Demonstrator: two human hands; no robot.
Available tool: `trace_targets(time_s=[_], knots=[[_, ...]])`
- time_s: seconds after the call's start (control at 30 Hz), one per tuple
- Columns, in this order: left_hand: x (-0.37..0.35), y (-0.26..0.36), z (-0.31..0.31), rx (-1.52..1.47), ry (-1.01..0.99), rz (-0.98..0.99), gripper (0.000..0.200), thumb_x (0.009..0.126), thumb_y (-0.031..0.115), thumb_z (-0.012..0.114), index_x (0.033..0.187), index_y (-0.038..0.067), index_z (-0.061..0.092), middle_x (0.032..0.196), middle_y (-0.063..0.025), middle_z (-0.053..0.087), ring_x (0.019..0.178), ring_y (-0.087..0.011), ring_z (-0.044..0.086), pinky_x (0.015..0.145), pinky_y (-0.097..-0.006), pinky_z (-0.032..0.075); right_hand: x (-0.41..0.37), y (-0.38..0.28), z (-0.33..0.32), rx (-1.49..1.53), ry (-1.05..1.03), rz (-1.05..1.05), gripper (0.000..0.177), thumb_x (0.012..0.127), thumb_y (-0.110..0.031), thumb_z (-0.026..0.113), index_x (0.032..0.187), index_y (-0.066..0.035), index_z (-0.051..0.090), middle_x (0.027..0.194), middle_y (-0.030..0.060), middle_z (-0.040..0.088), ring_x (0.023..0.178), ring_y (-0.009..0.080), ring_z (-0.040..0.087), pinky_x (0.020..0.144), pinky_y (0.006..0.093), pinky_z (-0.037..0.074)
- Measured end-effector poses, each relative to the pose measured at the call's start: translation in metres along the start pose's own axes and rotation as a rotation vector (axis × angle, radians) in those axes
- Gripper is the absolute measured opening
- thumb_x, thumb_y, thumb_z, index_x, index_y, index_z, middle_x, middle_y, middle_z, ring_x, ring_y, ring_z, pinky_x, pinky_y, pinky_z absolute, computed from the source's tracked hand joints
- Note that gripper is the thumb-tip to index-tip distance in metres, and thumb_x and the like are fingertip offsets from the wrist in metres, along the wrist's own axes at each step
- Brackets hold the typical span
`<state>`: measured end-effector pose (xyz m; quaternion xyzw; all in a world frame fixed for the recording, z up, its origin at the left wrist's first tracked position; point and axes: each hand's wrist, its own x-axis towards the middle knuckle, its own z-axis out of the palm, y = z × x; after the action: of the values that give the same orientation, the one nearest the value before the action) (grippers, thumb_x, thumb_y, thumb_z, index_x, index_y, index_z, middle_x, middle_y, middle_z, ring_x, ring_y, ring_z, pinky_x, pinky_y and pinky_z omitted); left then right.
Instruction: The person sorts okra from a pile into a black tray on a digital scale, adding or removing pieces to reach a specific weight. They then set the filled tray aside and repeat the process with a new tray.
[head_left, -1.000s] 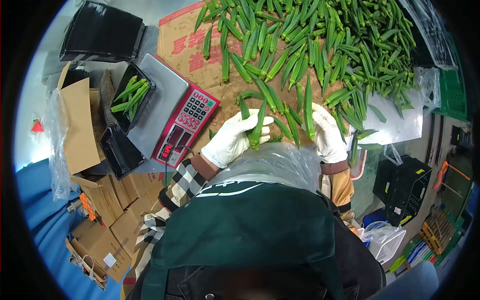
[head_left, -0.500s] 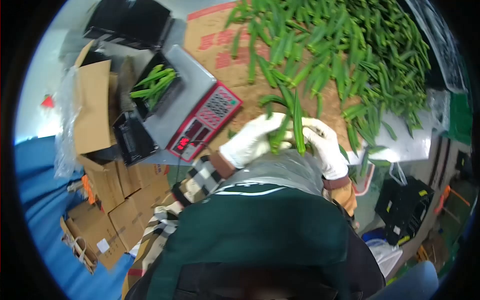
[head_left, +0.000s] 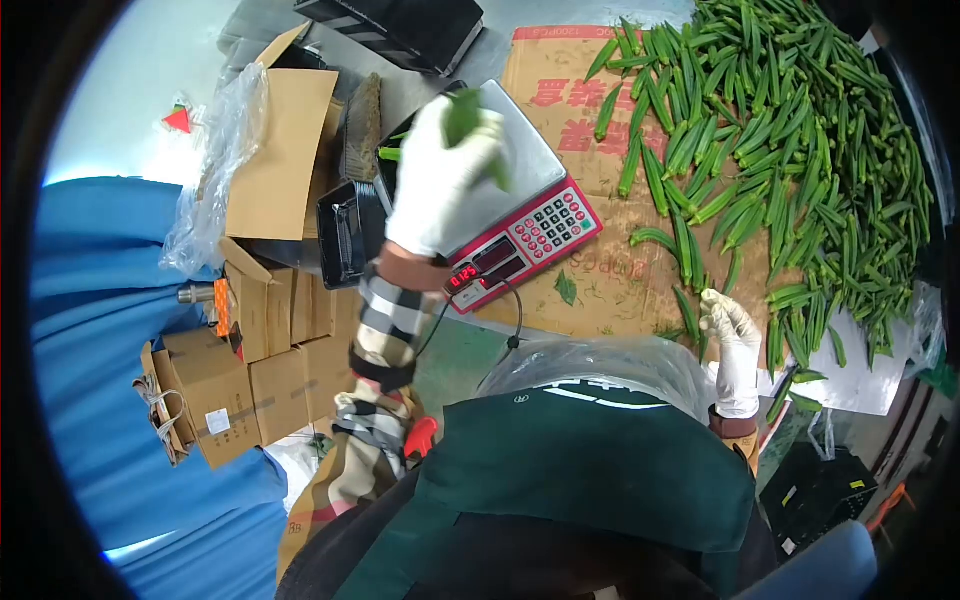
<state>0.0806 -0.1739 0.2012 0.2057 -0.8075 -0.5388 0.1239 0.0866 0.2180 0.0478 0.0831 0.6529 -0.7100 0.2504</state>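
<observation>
My left hand [head_left: 432, 185], in a white glove, is closed around okra pods [head_left: 462, 118] whose green shows past the fingers, slightly blurred. It is above the scale [head_left: 528, 140] and hides most of a black tray; some okra [head_left: 389, 154] shows at that tray's edge. The scale's red display appears to read 0.125. My right hand [head_left: 735, 350], also gloved, is at the front edge of the cardboard sheet [head_left: 590, 230] with curled fingers. A single okra pod [head_left: 687, 312] lies against its thumb side; whatever is inside the fingers is hidden.
A big heap of okra [head_left: 830, 150] covers the right of the cardboard. Empty black trays [head_left: 350, 235] are beside the scale, next to an open carton [head_left: 280, 160]. A black box [head_left: 405, 30] is behind. Cartons [head_left: 215, 390] and a black crate [head_left: 818, 485] stand lower down.
My hands were together at the table's front edge with okra between them. Now the left has moved with okra over the scale, while the right stays near the edge. The view has swung left.
</observation>
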Motion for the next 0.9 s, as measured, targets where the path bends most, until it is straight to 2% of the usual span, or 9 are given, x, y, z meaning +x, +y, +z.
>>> trace_targets(time_s=[0.03,0.07,0.13,0.2,0.33,0.4,0.6,0.8,0.9], knots=[[0.018,-0.032,-0.019,0.104,0.12,0.176,0.035,0.092,0.023,0.075,0.117,0.002,0.062,0.103,-0.0047,0.071,0.092,-0.0089,0.064,0.084,-0.0279,0.053,0.0,0.002,0.001,0.002,-0.007,0.008,0.025,0.1,-0.013,0.066,0.122,-0.001,0.071,0.107,0.0026,0.073,0.08,0.0055,0.061,0.074,0.0202,0.048],[0.03,-0.054,-0.036,0.186,0.193,0.22,0.039,0.092,0.021,0.074,0.122,0.0,0.061,0.11,-0.0098,0.07,0.097,-0.0154,0.066,0.091,-0.0315,0.052,0.0,0.004,0.003,0.005,-0.019,0.033,0.025,0.1,-0.012,0.065,0.122,-0.001,0.07,0.107,0.0035,0.074,0.081,0.0063,0.062,0.074,0.0207,0.049],[0.045,-0.078,-0.063,0.784,0.258,0.29,0.044,0.092,0.02,0.073,0.128,-0.001,0.059,0.119,-0.0151,0.068,0.106,-0.0234,0.066,0.098,-0.033,0.05,-0.001,0.007,0.012,0.009,-0.045,0.082,0.025,0.101,-0.011,0.064,0.122,0.0,0.07,0.109,0.0055,0.074,0.083,0.008,0.064,0.076,0.0217,0.051],[0.054,-0.121,-0.084,0.802,0.02,0.189,0.052,0.091,0.03,0.073,0.133,0.003,0.059,0.128,-0.0199,0.065,0.119,-0.0348,0.062,0.106,-0.0413,0.047,-0.004,0.002,0.022,-0.024,-0.087,0.089,0.026,0.101,-0.011,0.064,0.123,0.0,0.069,0.109,0.0043,0.073,0.083,0.0076,0.063,0.075,0.0213,0.05],[0.042,-0.125,-0.088,0.455,0.09,0.237,0.047,0.094,0.022,0.07,0.134,0.0,0.059,0.13,-0.0184,0.065,0.121,-0.0283,0.063,0.106,-0.0365,0.047,-0.005,0.009,0.017,-0.031,-0.092,0.1,0.027,0.1,-0.009,0.064,0.126,0.0,0.068,0.113,0.0052,0.072,0.088,0.0082,0.062,0.08,0.0232,0.051],[0.026,-0.113,-0.093,0.41,0.206,0.225,0.041,0.096,0.015,0.068,0.133,-0.001,0.06,0.129,-0.0171,0.066,0.118,-0.0239,0.063,0.105,-0.0348,0.047,-0.004,0.013,0.012,0.008,-0.054,0.104,0.028,0.1,-0.008,0.063,0.126,0.0,0.067,0.113,0.0053,0.071,0.088,0.0082,0.062,0.08,0.0233,0.051],[-0.041,-0.14,-0.152,0.426,0.464,0.136,0.039,0.099,0.019,0.065,0.13,-0.004,0.062,0.126,-0.0157,0.068,0.116,-0.024,0.064,0.105,-0.0354,0.047,-0.005,0.018,0.011,-0.025,-0.024,0.106,0.028,0.1,-0.008,0.063,0.127,0.0,0.067,0.111,0.005,0.072,0.087,0.0081,0.061,0.079,0.023,0.05],[-0.151,-0.22,-0.251,0.543,0.725,-0.264,0.045,0.097,0.031,0.068,0.127,-0.003,0.064,0.124,-0.0146,0.069,0.113,-0.023,0.064,0.1,-0.0361,0.049,0.003,0.022,0.018,-0.072,-0.091,0.132,0.028,0.1,-0.007,0.062,0.127,0.001,0.067,0.11,0.0044,0.071,0.086,0.0074,0.059,0.077,0.0232,0.049],[-0.181,-0.226,-0.255,0.151,0.887,-0.501,0.042,0.095,0.031,0.07,0.127,0.004,0.065,0.125,-0.0085,0.067,0.113,-0.0194,0.062,0.097,-0.0352,0.047,0.006,0.017,0.027,-0.131,-0.11,0.142,0.028,0.099,-0.007,0.063,0.125,0.002,0.068,0.108,0.0035,0.071,0.086,0.007,0.059,0.078,0.0231,0.049]])
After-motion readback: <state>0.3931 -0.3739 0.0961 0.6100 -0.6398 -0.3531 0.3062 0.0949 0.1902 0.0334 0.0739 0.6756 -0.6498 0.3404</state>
